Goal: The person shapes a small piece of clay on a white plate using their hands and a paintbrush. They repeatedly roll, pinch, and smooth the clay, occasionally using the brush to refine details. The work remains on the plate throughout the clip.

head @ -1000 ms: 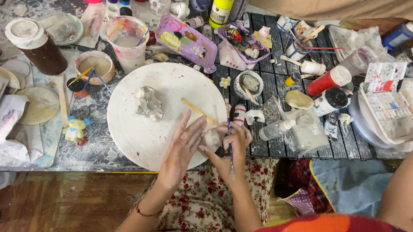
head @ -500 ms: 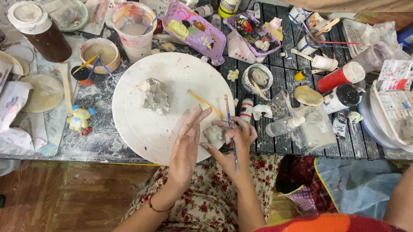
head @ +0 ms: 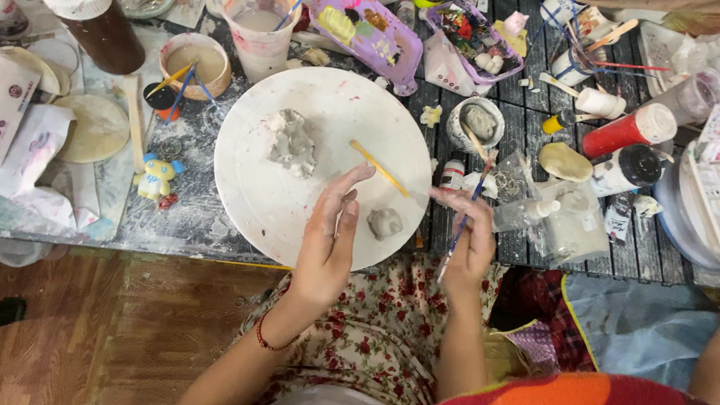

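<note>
The right hand (head: 468,241) pinches a thin brush (head: 464,222) between its fingers, palm turned up, forearm running back toward the floral lap; the brush's long axis slants from lower left up to the right, toward the jars. The left hand (head: 329,240) is spread and holds nothing — fingers stretched flat over the near edge of the round white board (head: 316,102), pointing up and right. A small grey clay lump (head: 384,223) sits on the board between the two hands, just beside the left fingers. Farther out lie a yellow stick (head: 379,168), slanting, and a larger clay piece (head: 290,142) — paint bottles and cups crowd the tabletop (head: 196,217) around
</note>
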